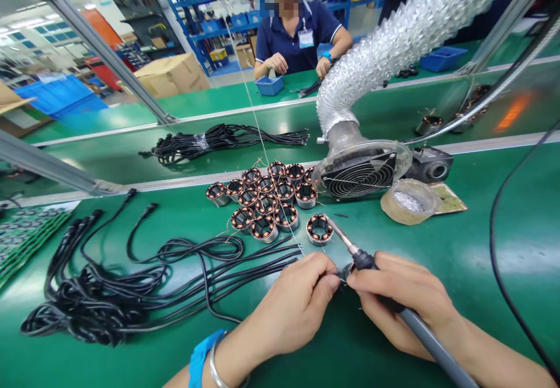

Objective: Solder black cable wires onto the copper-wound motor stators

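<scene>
My right hand (405, 303) grips a soldering iron (365, 259), its metal tip pointing up-left toward a lone copper-wound motor stator (319, 229) on the green bench. My left hand (297, 303) pinches a small dark part (343, 274) at its fingertips, right beside the iron's black collar; the part is mostly hidden. A thin solder wire (262, 143) runs down from above across a cluster of several stators (266, 198). Loose black cables (144, 283) lie to the left of my hands.
A fume extractor fan (361, 172) on a silver flexible duct (411, 32) stands behind the stators. A tape roll (409, 201) sits right of it. A cable bundle (223, 140) lies on the conveyor. A person (297, 32) works opposite near a blue bin (269, 84). Green circuit boards (21, 233) lie at the left edge.
</scene>
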`<state>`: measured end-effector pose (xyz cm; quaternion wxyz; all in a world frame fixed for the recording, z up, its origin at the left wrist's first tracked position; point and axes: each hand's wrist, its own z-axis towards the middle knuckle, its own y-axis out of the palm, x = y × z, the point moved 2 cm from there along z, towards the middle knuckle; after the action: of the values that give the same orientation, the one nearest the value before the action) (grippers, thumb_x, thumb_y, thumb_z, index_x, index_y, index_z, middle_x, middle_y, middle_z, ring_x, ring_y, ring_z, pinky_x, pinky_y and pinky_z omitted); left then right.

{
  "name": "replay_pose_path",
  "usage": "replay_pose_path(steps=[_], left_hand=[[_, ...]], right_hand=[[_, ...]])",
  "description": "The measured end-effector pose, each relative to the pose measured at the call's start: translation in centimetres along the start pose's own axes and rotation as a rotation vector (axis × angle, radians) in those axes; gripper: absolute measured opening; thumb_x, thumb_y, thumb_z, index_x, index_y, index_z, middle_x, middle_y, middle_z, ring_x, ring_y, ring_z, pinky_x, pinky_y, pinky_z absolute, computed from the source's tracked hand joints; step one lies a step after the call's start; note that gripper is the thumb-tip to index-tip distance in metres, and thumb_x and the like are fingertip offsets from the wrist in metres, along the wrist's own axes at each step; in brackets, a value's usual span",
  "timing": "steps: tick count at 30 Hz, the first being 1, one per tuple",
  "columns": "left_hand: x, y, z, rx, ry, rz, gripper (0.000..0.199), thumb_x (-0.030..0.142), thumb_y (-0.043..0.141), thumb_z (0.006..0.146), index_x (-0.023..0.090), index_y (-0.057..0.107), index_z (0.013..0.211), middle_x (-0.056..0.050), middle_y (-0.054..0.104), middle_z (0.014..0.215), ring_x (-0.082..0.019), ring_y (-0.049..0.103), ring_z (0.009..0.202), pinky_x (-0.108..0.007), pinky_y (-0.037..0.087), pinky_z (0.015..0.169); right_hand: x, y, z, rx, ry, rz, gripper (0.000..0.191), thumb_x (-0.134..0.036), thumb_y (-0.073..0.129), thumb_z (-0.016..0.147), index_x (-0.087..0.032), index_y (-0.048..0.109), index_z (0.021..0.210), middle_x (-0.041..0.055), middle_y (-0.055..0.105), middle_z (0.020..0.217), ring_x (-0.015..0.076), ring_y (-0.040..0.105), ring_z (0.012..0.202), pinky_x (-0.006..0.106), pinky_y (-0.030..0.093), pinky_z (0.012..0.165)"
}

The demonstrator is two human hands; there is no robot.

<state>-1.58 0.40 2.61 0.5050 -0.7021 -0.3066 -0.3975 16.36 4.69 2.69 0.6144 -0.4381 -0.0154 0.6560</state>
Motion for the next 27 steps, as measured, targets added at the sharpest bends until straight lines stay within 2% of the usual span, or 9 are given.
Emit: replay_pose_path(steps=[5,8,11,13,19,23,27], left_hand=[[-0.7,0.7,0.1,-0.011,-0.085,-0.138,0.024,0.032,0.041,0.099,0.021,0.046,0.079,0.003,0.048,0.070,-0.014,0.043,0.067,-0.026,0.032,0.062],[-1.4,1.6,0.3,-0.083,-0.185,-0.426,0.031,0.044,0.042,0.097,0.021,0.045,0.076,0.005,0.045,0.061,-0.010,0.037,0.054,-0.023,0.029,0.051],[-1.8,2.6,0.4,-0.171,-0.377,-0.794,0.034,0.053,0.050,0.088,0.022,0.043,0.076,0.010,0.039,0.050,-0.006,0.019,0.038,-0.021,0.013,0.037],[-1.7,2.9,0.5,-0.148,-0.445,-0.916,0.035,0.053,0.059,0.082,0.022,0.043,0.075,0.012,0.036,0.045,-0.005,0.012,0.035,-0.020,0.006,0.035],[-1.2,3.0,0.6,-0.017,-0.416,-0.926,0.038,0.052,0.064,0.078,0.022,0.043,0.072,0.013,0.035,0.044,-0.003,0.013,0.035,-0.018,0.008,0.034],[-1.2,3.3,0.7,0.065,-0.401,-0.876,0.040,0.055,0.063,0.078,0.022,0.042,0.072,0.013,0.034,0.043,-0.004,0.016,0.036,-0.017,0.011,0.035],[-1.3,3.8,1.0,0.136,-0.385,-0.824,0.040,0.056,0.060,0.081,0.022,0.041,0.072,0.013,0.033,0.044,-0.004,0.016,0.037,-0.017,0.014,0.038]], right_hand=[[-0.1,0.7,-0.5,-0.049,0.025,0.005,0.033,-0.001,0.051,0.088,-0.019,0.060,0.114,-0.0010,0.055,0.072,0.0130,0.047,0.061,0.025,0.039,0.056],[-0.2,1.0,-0.4,-0.011,-0.005,-0.022,0.032,0.000,0.053,0.088,-0.018,0.062,0.112,-0.0016,0.051,0.069,0.0132,0.045,0.061,0.024,0.038,0.055],[-0.3,1.0,-0.3,0.041,-0.037,-0.044,0.030,0.002,0.052,0.087,-0.017,0.063,0.107,-0.0014,0.050,0.067,0.0130,0.045,0.059,0.023,0.038,0.053],[-0.2,0.8,-0.3,0.061,-0.036,-0.046,0.029,0.002,0.053,0.087,-0.017,0.063,0.106,-0.0011,0.053,0.068,0.0125,0.046,0.059,0.023,0.040,0.053],[0.9,0.8,-0.9,-0.006,0.130,0.068,0.028,-0.008,0.056,0.087,-0.020,0.058,0.113,0.0000,0.067,0.084,0.0118,0.059,0.064,0.023,0.050,0.060],[1.3,0.8,-1.0,0.062,0.150,0.045,0.026,-0.005,0.054,0.089,-0.021,0.058,0.108,0.0002,0.068,0.086,0.0111,0.062,0.069,0.022,0.051,0.065],[1.5,1.0,-1.1,0.072,0.097,-0.043,0.027,-0.002,0.052,0.089,-0.020,0.059,0.109,0.0008,0.066,0.082,0.0122,0.057,0.064,0.024,0.048,0.060]])
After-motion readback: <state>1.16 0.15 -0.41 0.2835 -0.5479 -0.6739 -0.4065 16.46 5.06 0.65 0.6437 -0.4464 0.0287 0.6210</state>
